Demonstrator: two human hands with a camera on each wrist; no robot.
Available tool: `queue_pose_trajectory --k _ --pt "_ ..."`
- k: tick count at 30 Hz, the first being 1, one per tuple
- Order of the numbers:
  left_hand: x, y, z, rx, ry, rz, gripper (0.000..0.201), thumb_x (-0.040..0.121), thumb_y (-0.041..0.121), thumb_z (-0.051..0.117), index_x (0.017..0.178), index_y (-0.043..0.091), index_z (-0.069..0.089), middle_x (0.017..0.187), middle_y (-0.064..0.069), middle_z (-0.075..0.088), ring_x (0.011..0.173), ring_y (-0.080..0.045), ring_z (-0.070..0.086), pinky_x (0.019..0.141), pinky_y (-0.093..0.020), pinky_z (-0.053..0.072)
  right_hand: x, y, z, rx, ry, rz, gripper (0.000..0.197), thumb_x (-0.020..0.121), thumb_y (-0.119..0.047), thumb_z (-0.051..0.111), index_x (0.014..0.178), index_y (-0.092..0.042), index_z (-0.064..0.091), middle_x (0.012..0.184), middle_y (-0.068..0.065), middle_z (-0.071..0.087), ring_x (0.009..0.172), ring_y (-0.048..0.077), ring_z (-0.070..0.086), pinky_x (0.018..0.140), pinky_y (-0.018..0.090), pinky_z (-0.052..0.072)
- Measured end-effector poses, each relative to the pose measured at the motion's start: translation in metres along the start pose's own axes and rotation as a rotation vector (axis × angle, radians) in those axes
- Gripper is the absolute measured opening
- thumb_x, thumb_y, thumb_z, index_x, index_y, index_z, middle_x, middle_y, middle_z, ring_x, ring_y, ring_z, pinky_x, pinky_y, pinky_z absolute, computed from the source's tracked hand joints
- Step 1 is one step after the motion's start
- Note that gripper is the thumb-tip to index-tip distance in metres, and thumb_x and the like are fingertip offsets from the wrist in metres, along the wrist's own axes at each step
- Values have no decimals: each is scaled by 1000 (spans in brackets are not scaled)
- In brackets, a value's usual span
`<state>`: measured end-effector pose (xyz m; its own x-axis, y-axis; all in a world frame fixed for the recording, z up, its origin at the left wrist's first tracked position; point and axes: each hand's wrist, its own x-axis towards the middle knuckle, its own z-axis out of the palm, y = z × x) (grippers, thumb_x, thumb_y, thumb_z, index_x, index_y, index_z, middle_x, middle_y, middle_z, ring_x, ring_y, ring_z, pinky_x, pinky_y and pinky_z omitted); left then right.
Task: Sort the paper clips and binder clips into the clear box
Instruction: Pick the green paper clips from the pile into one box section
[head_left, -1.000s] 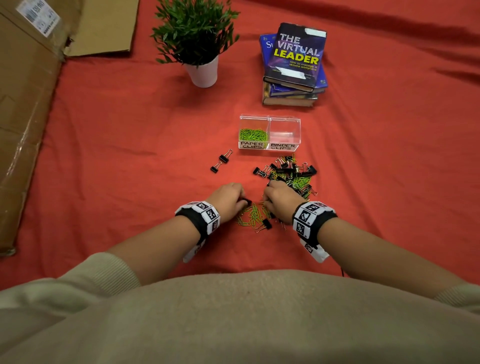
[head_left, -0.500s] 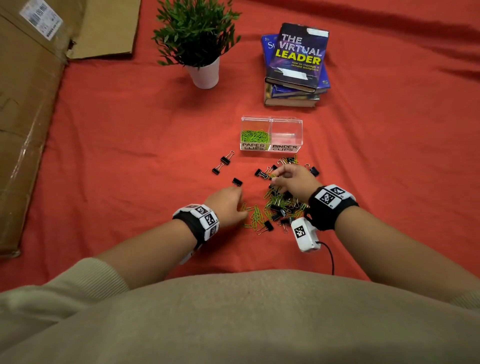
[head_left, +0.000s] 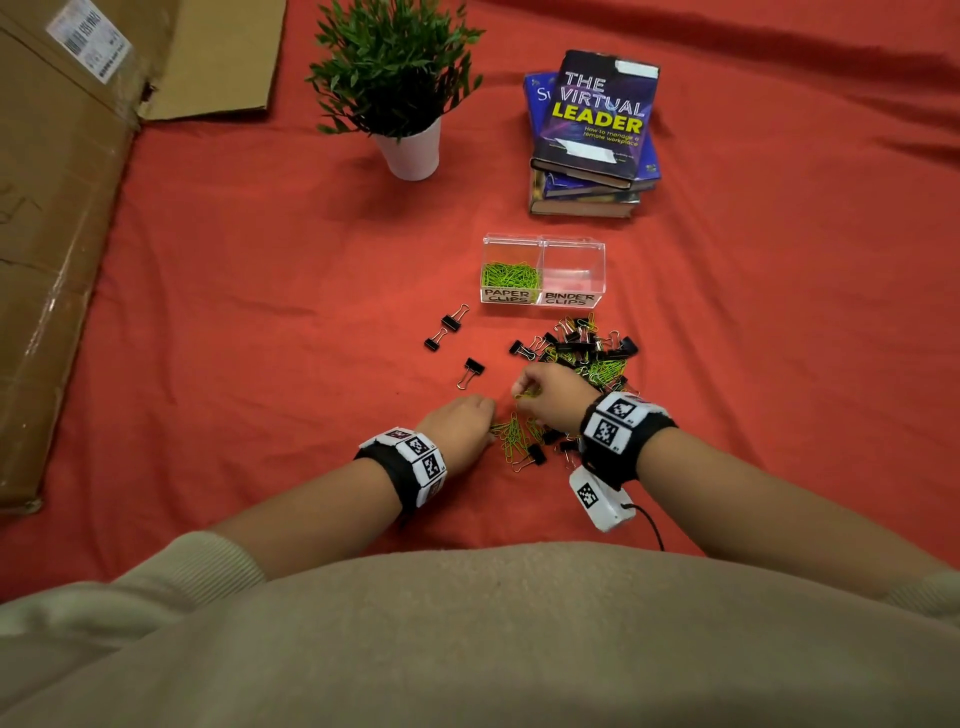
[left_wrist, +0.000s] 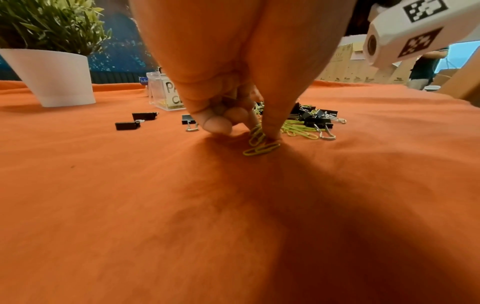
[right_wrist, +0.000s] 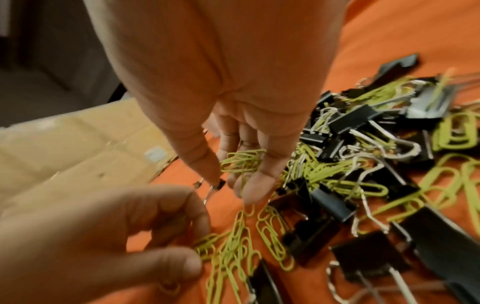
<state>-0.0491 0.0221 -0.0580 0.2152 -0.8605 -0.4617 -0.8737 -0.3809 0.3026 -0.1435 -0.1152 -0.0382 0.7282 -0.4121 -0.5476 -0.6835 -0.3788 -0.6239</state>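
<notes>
Gathering green paper clips (right_wrist: 241, 162) in the cupped right hand (head_left: 553, 389) — keep it level; the left hand (left_wrist: 233, 115) pinches more — carry both to the clear box's (head_left: 543, 241) left compartment.

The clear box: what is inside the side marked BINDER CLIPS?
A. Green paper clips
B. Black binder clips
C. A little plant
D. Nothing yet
D. In the head view the BINDER CLIPS side of the clear box shows only bare plastic, while the green paper clips fill the other side and the black binder clips lie on the cloth in front.
</notes>
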Motion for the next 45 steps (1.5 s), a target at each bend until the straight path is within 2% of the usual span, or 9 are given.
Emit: queue_pose_trajectory --k 4,9,12,24,29,35,37,40,45 --pt "0 -1 2 82 -3 -5 28 97 25 46 116 5 46 123 -14 51 117 -32 50 91 -43 42 2 -3 12 -269 -42 -100 14 81 -10 56 94 -9 61 101 10 65 95 26 60 82 31 48" --pt "-1 -6 6 112 -10 -5 24 99 21 39 114 4 46 119 -16 52 113 -33 51 93 -42 42 -2 2 29 -514 -151 -196 54 67 -28 79 109 -6 53 112 10 46 104 26 48 93 38 45" --pt "1 -13 -1 2 7 -12 23 99 23 40 110 4 48 117 -16 52 109 -33 51 95 -43 41 -4 6 31 -525 -136 -232 51 71 -21 78 111 -4 51 116 11 46 109 27 47 95 36 41" --pt "60 -7 -87 -251 263 -34 17 100 20 38 101 6 47 104 -10 49 85 -19 44 77 -30 37 2 3 5 -152 -99 -33 8 79 -16 72 85 -12 70 81 1 68 72 11 58 66 19 42" --pt "111 -7 -126 -181 243 -102 21 97 12 45 113 -1 47 116 -19 53 100 -32 54 87 -41 45 11 -1 -35 211 -46 71 11 78 -18 75 82 -12 67 68 -2 67 53 7 59 52 17 45" --pt "138 -12 -128 -3 120 -83 21 91 1 48 110 -4 56 117 -23 57 108 -37 57 88 -41 47 29 -17 -88 442 88 49 10 77 -12 74 76 -12 64 83 14 70 60 16 60 74 38 52" --pt "138 -14 -125 -52 145 -90 23 93 9 52 112 -1 56 118 -21 58 108 -35 57 89 -40 46 39 -24 -100 468 142 28 14 78 -8 73 74 -13 61 85 16 69 60 16 59 75 33 55" --pt "131 -19 -123 -161 240 -53 27 93 17 53 115 3 57 121 -17 57 113 -33 54 96 -38 43 62 -35 -109 367 262 13 21 78 -6 73 68 -15 57 68 4 63 48 6 55 53 15 51" --pt "81 -25 -103 -298 365 -20 16 89 14 54 100 8 63 104 -11 60 97 -25 57 84 -31 43 98 -53 -100 68 340 7 13 80 -11 71 76 -14 59 63 -3 54 53 10 50 52 21 42"
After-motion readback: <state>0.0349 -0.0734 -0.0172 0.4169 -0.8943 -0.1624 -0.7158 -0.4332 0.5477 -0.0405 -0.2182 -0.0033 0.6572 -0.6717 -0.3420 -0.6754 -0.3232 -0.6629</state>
